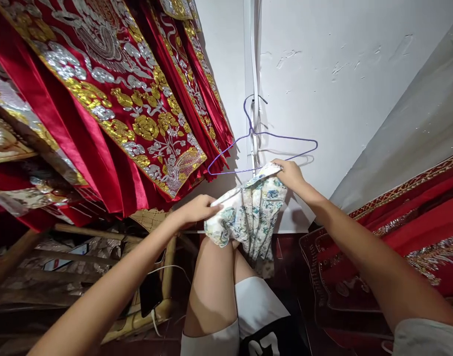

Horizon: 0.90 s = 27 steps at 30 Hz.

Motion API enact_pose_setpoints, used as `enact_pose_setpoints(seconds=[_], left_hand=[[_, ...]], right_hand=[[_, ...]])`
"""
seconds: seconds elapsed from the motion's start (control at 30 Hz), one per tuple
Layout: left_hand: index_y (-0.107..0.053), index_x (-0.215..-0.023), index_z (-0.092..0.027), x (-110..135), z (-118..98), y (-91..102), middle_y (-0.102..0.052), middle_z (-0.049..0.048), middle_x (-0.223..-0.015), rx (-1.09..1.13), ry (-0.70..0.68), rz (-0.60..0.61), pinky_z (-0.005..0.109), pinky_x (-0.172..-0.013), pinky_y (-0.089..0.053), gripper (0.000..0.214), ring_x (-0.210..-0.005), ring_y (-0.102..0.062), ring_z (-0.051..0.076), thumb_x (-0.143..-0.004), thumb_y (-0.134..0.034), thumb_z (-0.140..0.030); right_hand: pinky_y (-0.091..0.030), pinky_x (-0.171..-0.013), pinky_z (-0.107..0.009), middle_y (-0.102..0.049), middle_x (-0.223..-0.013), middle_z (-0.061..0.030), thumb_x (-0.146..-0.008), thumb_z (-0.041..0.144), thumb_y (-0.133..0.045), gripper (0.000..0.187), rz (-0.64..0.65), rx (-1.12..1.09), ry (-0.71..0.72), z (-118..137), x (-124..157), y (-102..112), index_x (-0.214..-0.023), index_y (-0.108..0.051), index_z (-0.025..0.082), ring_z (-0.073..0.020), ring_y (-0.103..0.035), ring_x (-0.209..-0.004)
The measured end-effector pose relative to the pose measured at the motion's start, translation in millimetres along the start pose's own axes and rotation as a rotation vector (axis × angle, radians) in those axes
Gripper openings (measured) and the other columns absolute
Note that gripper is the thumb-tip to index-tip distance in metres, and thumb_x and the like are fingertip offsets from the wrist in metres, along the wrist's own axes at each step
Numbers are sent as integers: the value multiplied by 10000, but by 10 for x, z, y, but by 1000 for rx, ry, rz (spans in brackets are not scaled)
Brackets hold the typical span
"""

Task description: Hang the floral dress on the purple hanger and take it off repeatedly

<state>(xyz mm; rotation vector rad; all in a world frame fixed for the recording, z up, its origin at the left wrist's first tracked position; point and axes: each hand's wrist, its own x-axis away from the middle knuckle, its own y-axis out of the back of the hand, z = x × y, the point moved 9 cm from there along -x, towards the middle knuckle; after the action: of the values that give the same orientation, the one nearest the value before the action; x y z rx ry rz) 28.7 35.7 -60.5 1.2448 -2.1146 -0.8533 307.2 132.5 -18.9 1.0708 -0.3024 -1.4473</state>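
Observation:
A white garment with a blue and green floral print [254, 212] is stretched between my two hands, above my knees. My left hand [203, 208] is closed on one end of its upper edge. Higher up, my right hand [288, 173] pinches the other end of that edge. The cloth droops in folds below; its full shape is hidden by the gathers. Just behind and above the garment hangs a purple wire hanger [263, 133], with no clothing on it. Its lower bar runs close to the garment's top edge.
Red embroidered costumes with gold and silver sequins [144, 113] hang at the left. More red trimmed cloth [396, 237] lies at the right. Ahead is a white wall [322, 59]. A phone [151, 294] with a white cable lies on a bamboo frame [163, 306] at lower left.

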Motion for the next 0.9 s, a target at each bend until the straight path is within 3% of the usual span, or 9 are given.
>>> enact_pose_setpoints(seconds=[0.13, 0.23, 0.33, 0.4, 0.5, 0.6, 0.67, 0.77, 0.9], left_hand=[[-629, -742, -192, -31, 121, 448, -709, 119, -840, -363, -54, -274, 401, -864, -521, 158, -817, -648, 265, -813, -553, -311], [-571, -753, -208, 37, -185, 678, -689, 202, -1222, -359, -175, -500, 505, -1089, -443, 123, -1199, -613, 346, -822, -500, -281], [-526, -717, -215, 82, -610, 760, -611, 190, -1420, -261, -300, -584, 491, -1146, -401, 186, -1370, -517, 345, -869, -465, -303], [-585, -799, -206, 85, -834, 809, -658, 160, -1369, -173, -369, -622, 453, -1107, -434, 156, -1330, -559, 315, -867, -460, -271], [-655, -1032, -185, 101, -938, 971, -756, 99, -1081, -65, -392, -776, 362, -925, -514, 289, -1015, -690, 244, -817, -463, -193], [-707, -1036, -170, 108, -886, 1102, -741, 44, -862, -94, -344, -896, 300, -767, -498, 334, -757, -655, 187, -800, -471, -179], [-734, -970, -167, 108, -871, 1143, -725, 38, -810, -143, -321, -919, 297, -740, -480, 306, -724, -632, 181, -816, -469, -193], [-731, -918, -168, 103, -926, 1135, -705, 50, -797, -230, -311, -885, 318, -740, -468, 286, -739, -620, 198, -851, -455, -202], [-694, -874, -193, 157, -1006, 1187, -665, 78, -944, -307, -315, -893, 350, -834, -467, 203, -903, -606, 232, -889, -493, -216]], right_hand=[[-389, -629, -284, -781, -855, -60, -730, 153, -541, 357, 37, -2, 55, 68, 266, 145, -991, -780, 206, -233, -642, -730], [-377, -614, -282, -755, -784, -43, -692, 133, -536, 340, 34, -55, 26, 69, 379, 233, -926, -771, 205, -217, -613, -691], [-404, -624, -273, -748, -784, -39, -679, 137, -539, 291, 72, -196, 19, 151, 462, 210, -862, -759, 190, -219, -626, -737], [-438, -644, -274, -745, -802, -39, -679, 136, -528, 285, 127, -350, 22, 274, 540, 136, -845, -756, 177, -224, -644, -779], [-495, -702, -306, -748, -882, -54, -695, 139, -550, 361, 116, -539, 41, 449, 667, 144, -977, -772, 175, -244, -663, -861], [-524, -674, -326, -740, -963, -61, -726, 155, -598, 664, -92, -614, -3, 341, 720, 422, -1386, -625, 213, -224, -651, -820], [-513, -608, -311, -722, -889, -36, -726, 157, -616, 798, -261, -588, -67, 121, 706, 682, -1512, -497, 221, -187, -609, -700], [-489, -559, -293, -687, -735, -9, -704, 168, -657, 618, -334, -529, -113, -154, 579, 983, -1322, -679, 149, -151, -568, -592], [-520, -595, -301, -736, -725, -54, -627, 240, -812, 238, -156, -572, -125, -232, 360, 1242, -843, -800, 141, -178, -656, -648]])
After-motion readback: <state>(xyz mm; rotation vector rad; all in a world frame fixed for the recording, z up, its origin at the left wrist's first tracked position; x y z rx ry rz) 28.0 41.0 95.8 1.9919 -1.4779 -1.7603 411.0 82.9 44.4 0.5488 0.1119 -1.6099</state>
